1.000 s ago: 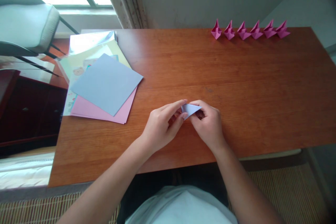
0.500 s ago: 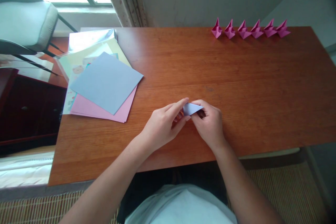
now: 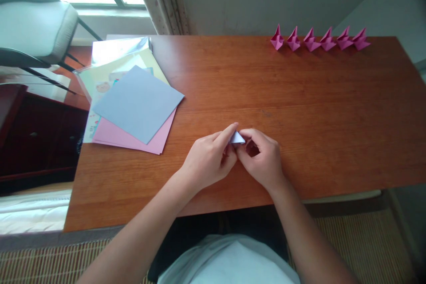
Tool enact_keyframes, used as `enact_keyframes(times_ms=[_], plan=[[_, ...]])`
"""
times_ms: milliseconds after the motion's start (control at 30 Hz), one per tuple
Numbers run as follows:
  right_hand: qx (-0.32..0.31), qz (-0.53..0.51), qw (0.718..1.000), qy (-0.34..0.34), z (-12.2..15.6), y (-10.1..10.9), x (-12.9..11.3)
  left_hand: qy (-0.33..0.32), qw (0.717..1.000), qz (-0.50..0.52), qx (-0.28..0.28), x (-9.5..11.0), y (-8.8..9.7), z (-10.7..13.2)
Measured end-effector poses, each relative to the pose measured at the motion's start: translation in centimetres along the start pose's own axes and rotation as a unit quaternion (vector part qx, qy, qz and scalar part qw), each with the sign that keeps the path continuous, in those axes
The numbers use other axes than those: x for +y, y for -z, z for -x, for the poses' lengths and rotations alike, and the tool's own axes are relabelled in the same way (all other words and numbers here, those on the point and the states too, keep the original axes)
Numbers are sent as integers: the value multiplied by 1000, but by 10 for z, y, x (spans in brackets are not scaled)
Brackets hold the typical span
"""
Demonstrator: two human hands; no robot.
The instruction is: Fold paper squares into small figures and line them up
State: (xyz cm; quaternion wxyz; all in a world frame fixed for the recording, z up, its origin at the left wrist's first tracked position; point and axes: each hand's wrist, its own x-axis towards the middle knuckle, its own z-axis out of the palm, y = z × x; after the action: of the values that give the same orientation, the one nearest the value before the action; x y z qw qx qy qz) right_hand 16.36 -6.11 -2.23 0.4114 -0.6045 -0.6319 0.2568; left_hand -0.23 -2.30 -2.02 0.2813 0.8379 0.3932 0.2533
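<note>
A small piece of folded pale-blue paper (image 3: 237, 138) is held up between my hands, above the front part of the wooden table (image 3: 229, 84). My left hand (image 3: 211, 155) is closed on its left side, with the fingers covering part of it. At the paper's right tip, my right hand (image 3: 261, 155) pinches with thumb and forefinger. Only a small light triangle of the paper shows; the rest is hidden by the fingers.
At the left lie a blue square sheet (image 3: 140, 104), pink sheets (image 3: 156, 144) under it and a plastic-covered packet (image 3: 121, 51). Several pink folded-paper figures (image 3: 312, 42) stand in a row along the back right edge. A chair (image 3: 36, 26) stands beyond the table's left side.
The folded paper shows a smaller triangle now, turned or folded between the fingers. My right fingers have shifted left, closer to my left hand. The view has moved slightly.
</note>
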Motion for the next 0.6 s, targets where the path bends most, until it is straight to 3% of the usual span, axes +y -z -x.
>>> enact_keyframes(times_ms=[133, 300, 367, 467, 600], plan=[[-5, 3, 1000, 22, 0, 1, -1, 34, 998, 48, 7, 1, 3, -1], [17, -31, 999, -6, 3, 0, 1, 98, 983, 152, -13, 5, 7, -4], [14, -68, 997, -18, 4, 1, 1, 128, 962, 239, -25, 5, 9, -5], [-14, -119, 993, -13, 3, 3, 1, 179, 906, 380, -45, 6, 12, -7], [-32, -163, 986, -11, 2, 6, 2, 225, 852, 470, -59, 8, 17, -11]])
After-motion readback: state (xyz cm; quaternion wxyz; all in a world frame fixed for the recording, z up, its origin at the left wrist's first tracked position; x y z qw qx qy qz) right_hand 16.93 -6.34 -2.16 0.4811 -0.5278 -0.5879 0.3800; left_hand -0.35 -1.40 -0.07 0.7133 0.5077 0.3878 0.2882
